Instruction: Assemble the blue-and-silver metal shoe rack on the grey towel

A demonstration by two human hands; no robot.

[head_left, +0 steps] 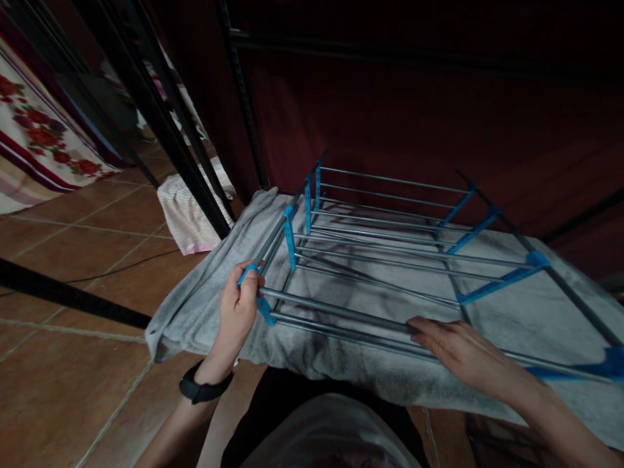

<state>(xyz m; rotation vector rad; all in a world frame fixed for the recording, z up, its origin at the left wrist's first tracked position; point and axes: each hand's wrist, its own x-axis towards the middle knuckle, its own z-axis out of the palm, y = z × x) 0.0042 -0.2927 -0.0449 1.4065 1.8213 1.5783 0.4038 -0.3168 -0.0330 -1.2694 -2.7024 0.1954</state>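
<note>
A rack of grey metal tubes with blue plastic brackets point(289, 237) lies on its side over a grey blanket point(375, 367). My left hand point(238, 299) is closed around the blue corner bracket at the rack's near left, where a tube meets it. A dark band is on that wrist. My right hand point(455, 351) is closed on a metal tube point(336, 313) that runs along the rack's near side from the left bracket. The fingers hide that tube's right end. More blue brackets point(507, 279) stand at the rack's right side.
Black metal posts point(175, 143) rise at the left, with a black bar point(73, 292) low beside them. A striped cloth point(188, 211) hangs near the tiled floor point(58, 383). Behind the rack is a dark red panel point(390, 117). A flowered cloth point(43, 133) hangs far left.
</note>
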